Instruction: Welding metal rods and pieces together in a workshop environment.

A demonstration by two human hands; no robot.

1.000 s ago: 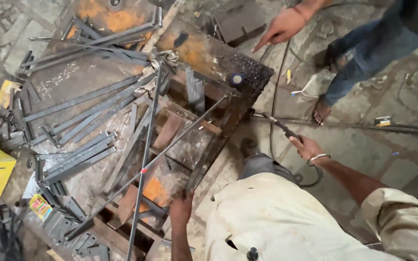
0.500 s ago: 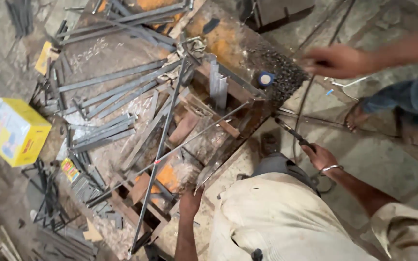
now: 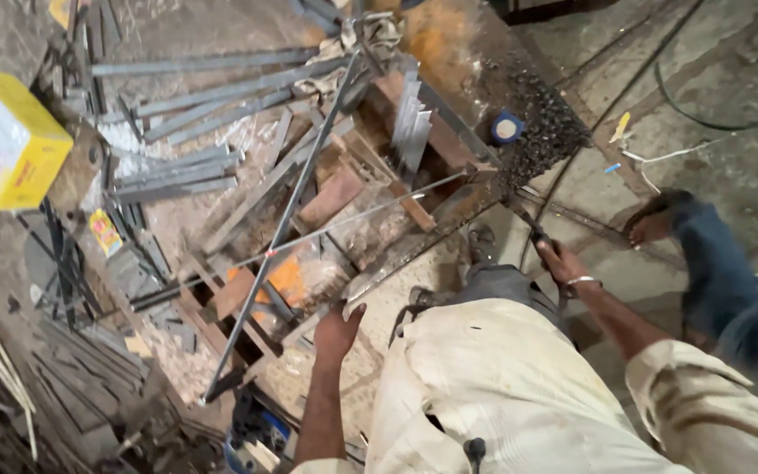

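Note:
My left hand point(image 3: 337, 332) rests on the near edge of a rusty metal worktable point(image 3: 449, 215), fingers closed over the end of a flat steel strip point(image 3: 388, 263). My right hand point(image 3: 561, 262) grips the dark handle of a welding electrode holder point(image 3: 537, 233) just off the table's right edge. A long thin steel rod point(image 3: 278, 233) lies diagonally across the table, crossed by a thinner rod point(image 3: 353, 219). Flat steel bars point(image 3: 212, 96) lie in rows on the table's far side.
A yellow cardboard box point(image 3: 6, 140) sits at the left. A bundle of upright steel strips point(image 3: 410, 118) stands mid-table, a small round blue tin point(image 3: 506, 127) beyond it. Another person's foot and blue trouser leg point(image 3: 704, 263) are at the right. Scrap metal point(image 3: 72, 386) and cables cover the floor.
The view has swung so the table sits more upright and to the left. The other person's reaching hand has left the frame; only their leg remains. My hands keep their grips.

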